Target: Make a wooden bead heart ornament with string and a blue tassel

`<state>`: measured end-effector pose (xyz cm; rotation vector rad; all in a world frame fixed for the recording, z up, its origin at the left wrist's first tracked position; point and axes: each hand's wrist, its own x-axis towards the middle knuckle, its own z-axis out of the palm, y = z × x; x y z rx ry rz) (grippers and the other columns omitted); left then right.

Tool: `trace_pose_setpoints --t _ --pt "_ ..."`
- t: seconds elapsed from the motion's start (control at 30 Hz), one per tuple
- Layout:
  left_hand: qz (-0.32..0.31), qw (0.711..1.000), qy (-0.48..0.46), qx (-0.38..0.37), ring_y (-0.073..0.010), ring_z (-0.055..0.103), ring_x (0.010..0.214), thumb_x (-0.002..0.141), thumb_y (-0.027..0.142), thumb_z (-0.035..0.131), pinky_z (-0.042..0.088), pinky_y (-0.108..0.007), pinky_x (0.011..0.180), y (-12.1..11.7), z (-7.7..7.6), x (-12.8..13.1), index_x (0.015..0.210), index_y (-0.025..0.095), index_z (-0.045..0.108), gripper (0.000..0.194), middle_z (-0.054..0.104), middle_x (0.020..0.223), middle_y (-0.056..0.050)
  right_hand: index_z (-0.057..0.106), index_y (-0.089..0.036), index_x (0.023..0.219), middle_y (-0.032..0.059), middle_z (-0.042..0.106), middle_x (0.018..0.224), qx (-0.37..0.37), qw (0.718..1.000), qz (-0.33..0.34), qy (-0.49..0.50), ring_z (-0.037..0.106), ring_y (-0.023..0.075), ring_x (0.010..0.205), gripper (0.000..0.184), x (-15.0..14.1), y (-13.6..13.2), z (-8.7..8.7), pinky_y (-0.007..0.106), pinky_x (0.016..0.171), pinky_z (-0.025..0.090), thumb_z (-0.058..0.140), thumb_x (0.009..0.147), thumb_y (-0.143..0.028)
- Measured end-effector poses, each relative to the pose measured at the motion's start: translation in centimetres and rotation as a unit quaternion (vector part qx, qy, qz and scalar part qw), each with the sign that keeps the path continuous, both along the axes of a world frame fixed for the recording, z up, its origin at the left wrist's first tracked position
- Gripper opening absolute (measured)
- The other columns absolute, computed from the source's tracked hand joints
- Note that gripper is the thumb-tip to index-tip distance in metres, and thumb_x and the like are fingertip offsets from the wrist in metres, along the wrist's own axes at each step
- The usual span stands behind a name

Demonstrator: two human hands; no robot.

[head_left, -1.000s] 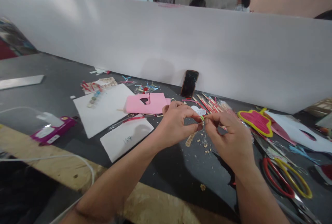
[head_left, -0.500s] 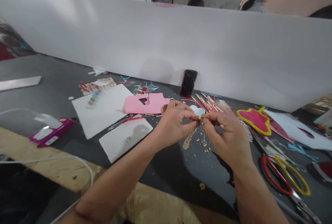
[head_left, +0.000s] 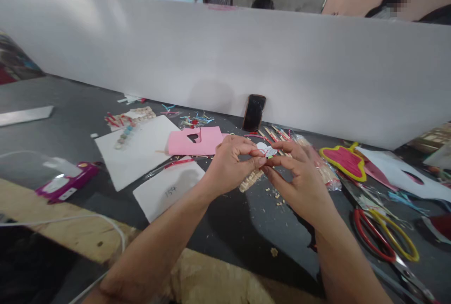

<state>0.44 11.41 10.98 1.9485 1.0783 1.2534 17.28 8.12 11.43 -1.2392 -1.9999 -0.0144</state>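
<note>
My left hand is closed, thumb and index finger pinching a small green and red piece too small to name. My right hand meets it from the right, its fingertips closed at the same piece and mostly hiding it. Just behind the fingertips shows a white rounded cutout with dark patterning and a red line across it. Below the hands lies a beige segmented strip, with small pale bits scattered beside it.
A phone leans against the white partition. Pink foam and white sheets lie left. At right are wrapped sticks, a yellow-edged pink shape and large scissors. A purple device stands far left.
My right hand has shifted slightly left, and its index finger has lifted away from the pinch, over the white cutout. The left hand keeps its pinch. The view has moved slightly.
</note>
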Motion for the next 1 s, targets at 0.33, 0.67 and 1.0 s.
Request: trace_pose_setpoints --t 0.33,0.67,1.0 --pt "-0.003 0.999 0.03 0.037 -0.022 0.053 0.097 0.078 0.029 0.067 0.04 -0.039 0.089 0.11 -0.33 -0.01 0.074 0.023 0.068 0.007 0.068 0.085 0.0 0.067 -0.023 0.077 0.0059 0.063 0.106 -0.004 1.0 -0.001 0.008 0.054 0.025 0.103 0.007 -0.31 -0.06 -0.11 0.045 0.088 0.041 0.06 0.08 -0.023" --pt "-0.011 0.998 0.058 0.02 -0.0214 0.054 0.098 0.082 0.03 0.061 0.039 -0.037 0.087 -0.04 0.07 -0.05 0.075 0.021 0.066 0.012 0.068 0.087 -0.001 0.066 -0.022 0.077 0.0069 0.063 0.102 0.013 1.0 0.003 -0.019 0.053 0.0249 0.1 0.01 -0.37 -0.17 0.21 0.045 0.086 0.042 0.057 0.081 -0.021" --pt "-0.011 0.999 0.048 0.014 -0.0204 0.054 0.096 0.082 0.03 0.06 0.04 -0.036 0.086 -0.07 0.02 -0.06 0.077 0.021 0.064 0.011 0.067 0.088 -0.001 0.066 -0.022 0.076 0.0068 0.063 0.102 0.047 0.999 -0.008 -0.019 0.052 0.0252 0.1 0.006 -0.48 0.15 -0.25 0.043 0.084 0.043 0.061 0.079 -0.023"
